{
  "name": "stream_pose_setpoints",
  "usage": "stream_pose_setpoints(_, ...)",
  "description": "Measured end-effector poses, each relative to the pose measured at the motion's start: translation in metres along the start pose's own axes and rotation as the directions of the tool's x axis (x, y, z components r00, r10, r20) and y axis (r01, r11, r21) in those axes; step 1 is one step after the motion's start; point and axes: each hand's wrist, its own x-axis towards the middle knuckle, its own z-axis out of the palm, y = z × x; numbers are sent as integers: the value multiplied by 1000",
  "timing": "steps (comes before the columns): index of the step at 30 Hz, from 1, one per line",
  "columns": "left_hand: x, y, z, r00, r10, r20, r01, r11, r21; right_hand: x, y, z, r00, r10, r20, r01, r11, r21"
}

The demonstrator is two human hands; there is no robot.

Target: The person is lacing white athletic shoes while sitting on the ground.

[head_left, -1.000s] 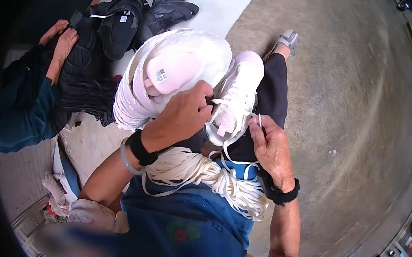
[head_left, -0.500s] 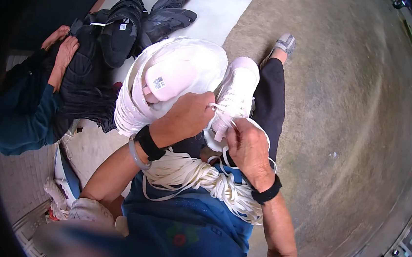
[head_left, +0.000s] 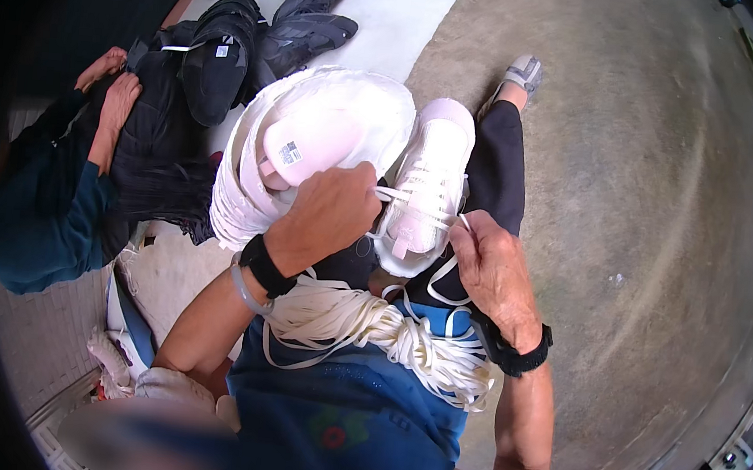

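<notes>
Fingers of the left hand [head_left: 329, 213] are curled almost closed and appear to grip a white lace [head_left: 389, 194], though their tips are mostly hidden. Thumb and forefinger of the right hand [head_left: 500, 277] meet in a pinch on lace as well, with a length hanging in a curve below. Between the two hands, over the lap, lies one white shoe [head_left: 433, 173] with a pink tongue, toe pointing away, lace crossing its front.

An uneven pull might twist the shoe askew, since neither hand holds its body. A slack pinch could let the lace slip, and the hanging length might snag in the one hank of pale laces [head_left: 378, 325] just below, whose strands are too tangled to count. It lies across one blue apron [head_left: 334, 410].

Two black wristbands [head_left: 266, 266] show, one per wrist, plus one pale bracelet [head_left: 249, 287] on the left. Beside the shoe, one pink padded piece [head_left: 305, 135] rests on a white layered bundle [head_left: 376, 92], its layers uncountable. Farther left, two co-worker's hands [head_left: 119, 101] touch dark material; several overlapping black shoes [head_left: 209, 86] nearby defy a sure count. At right, one grey-shod foot [head_left: 523, 73] shows.
</notes>
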Motion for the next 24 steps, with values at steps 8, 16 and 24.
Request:
stream_pose_setpoints(8,-28,22,-16,995,-37,95,77,881,-467,-25,13,-11,985,172,17,-172,977,126)
stream_pose_setpoints(16,-15,45,23,960,278,24,-266,939,-217,-37,-1,-11,974,87,211,-187,837,514)
stream_pose_setpoints(24,-25,47,17,939,343,18,-326,906,-270,-34,5,-15,989,119,92,-140,954,266)
